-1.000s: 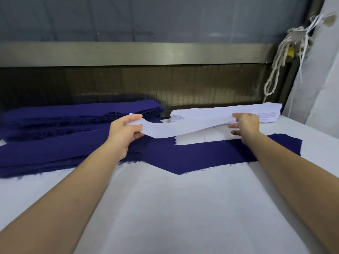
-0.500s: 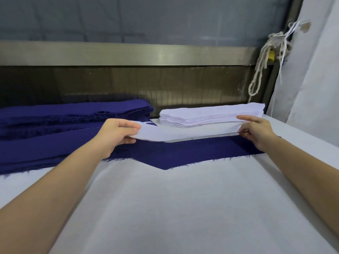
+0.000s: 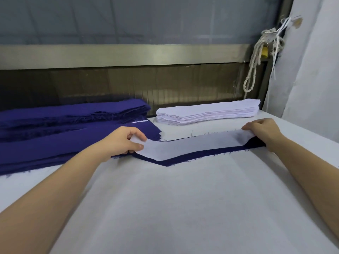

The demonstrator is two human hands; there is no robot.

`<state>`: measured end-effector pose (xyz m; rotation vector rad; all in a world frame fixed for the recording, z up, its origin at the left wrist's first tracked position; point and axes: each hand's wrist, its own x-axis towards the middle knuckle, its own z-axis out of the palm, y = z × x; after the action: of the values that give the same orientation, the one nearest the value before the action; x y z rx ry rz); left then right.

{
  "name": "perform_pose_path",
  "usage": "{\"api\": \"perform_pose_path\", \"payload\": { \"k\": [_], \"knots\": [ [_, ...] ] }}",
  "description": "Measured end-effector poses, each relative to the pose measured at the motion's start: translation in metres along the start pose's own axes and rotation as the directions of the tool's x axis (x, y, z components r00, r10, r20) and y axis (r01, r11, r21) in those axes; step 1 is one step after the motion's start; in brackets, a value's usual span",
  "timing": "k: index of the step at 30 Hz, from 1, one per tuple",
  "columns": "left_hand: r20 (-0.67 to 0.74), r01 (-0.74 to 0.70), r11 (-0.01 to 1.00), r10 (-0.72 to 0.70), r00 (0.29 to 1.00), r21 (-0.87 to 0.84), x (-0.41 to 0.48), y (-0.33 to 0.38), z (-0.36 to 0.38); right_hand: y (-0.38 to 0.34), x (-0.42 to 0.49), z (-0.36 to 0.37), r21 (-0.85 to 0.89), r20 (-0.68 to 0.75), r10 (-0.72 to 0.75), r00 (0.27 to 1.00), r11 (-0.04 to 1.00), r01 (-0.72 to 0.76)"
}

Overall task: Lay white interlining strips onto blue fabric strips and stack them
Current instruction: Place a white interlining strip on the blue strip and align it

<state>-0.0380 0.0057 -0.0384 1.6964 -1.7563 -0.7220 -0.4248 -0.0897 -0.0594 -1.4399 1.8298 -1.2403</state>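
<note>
- Of the person, two arms and two hands show, all uncovered.
- The left forearm is bare along its whole visible length, slim and smooth.
- The right forearm is bare in the same way.
- The left hand and the right hand are bare-skinned; their nails are too small to make out.
</note>
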Motion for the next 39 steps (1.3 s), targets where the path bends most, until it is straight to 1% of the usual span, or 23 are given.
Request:
{"api": "perform_pose_path", "payload": {
  "k": [2, 4, 8, 10, 12, 15, 18, 22, 25, 29, 31, 36, 39],
  "knots": [
    [-0.001, -0.014, 0.999, 0.014, 1.0, 0.043, 0.001, -0.001, 0.0, 0.001, -0.001, 0.0, -0.098, -0.017, -0.073, 0.997, 0.993, 0.071],
    [-0.006, -0.023, 0.997, 0.024, 1.0, 0.075, 0.001, -0.003, 0.0, 0.004, -0.001, -0.001, -0.178, -0.021, -0.11, 0.994, 0.979, 0.104],
    [0.004, -0.031, 0.991, 0.031, 1.0, 0.127, 0.002, -0.001, 0.0, 0.01, 0.002, -0.003, -0.225, -0.009, -0.114, 0.993, 0.968, 0.11],
    [-0.001, -0.027, 0.991, 0.028, 1.0, 0.132, 0.001, 0.0, 0.0, 0.01, 0.004, -0.004, -0.224, -0.019, -0.148, 0.989, 0.965, 0.14],
    [-0.012, -0.035, 0.994, 0.037, 0.999, 0.107, 0.001, 0.002, 0.0, 0.009, 0.004, -0.006, -0.191, -0.038, -0.182, 0.983, 0.966, 0.172],
    [-0.033, -0.059, 0.998, 0.058, 0.998, -0.006, 0.0, 0.007, 0.001, 0.009, 0.006, -0.009, -0.142, -0.062, -0.198, 0.978, 0.972, 0.188],
    [-0.028, -0.068, 0.995, 0.066, 0.997, -0.078, -0.001, 0.009, 0.004, 0.012, 0.007, -0.01, -0.148, -0.07, -0.181, 0.981, 0.974, 0.169],
    [0.038, -0.041, 0.994, 0.045, 0.998, -0.097, -0.002, 0.006, 0.009, 0.017, 0.008, -0.012, -0.191, -0.062, -0.179, 0.982, 0.968, 0.165],
    [0.054, -0.04, 0.999, 0.041, 0.998, -0.022, -0.001, 0.007, 0.012, 0.017, 0.008, -0.012, -0.253, -0.062, -0.203, 0.977, 0.95, 0.182],
    [0.034, -0.057, 0.982, 0.052, 0.998, 0.179, 0.0, 0.008, 0.014, 0.014, 0.007, -0.013, -0.331, -0.044, -0.206, 0.978, 0.926, 0.181],
    [0.03, -0.062, 0.967, 0.057, 0.998, 0.247, 0.0, 0.008, 0.014, 0.013, 0.007, -0.014, -0.342, -0.044, -0.202, 0.978, 0.923, 0.175],
    [-0.002, -0.071, 0.973, 0.073, 0.997, 0.218, 0.0, 0.008, 0.014, 0.012, 0.006, -0.016, -0.343, -0.075, -0.175, 0.982, 0.929, 0.139],
    [-0.013, -0.079, 0.961, 0.086, 0.996, 0.265, 0.0, 0.007, 0.015, 0.012, 0.006, -0.018, -0.352, -0.092, -0.18, 0.979, 0.926, 0.137]
  ]
}}
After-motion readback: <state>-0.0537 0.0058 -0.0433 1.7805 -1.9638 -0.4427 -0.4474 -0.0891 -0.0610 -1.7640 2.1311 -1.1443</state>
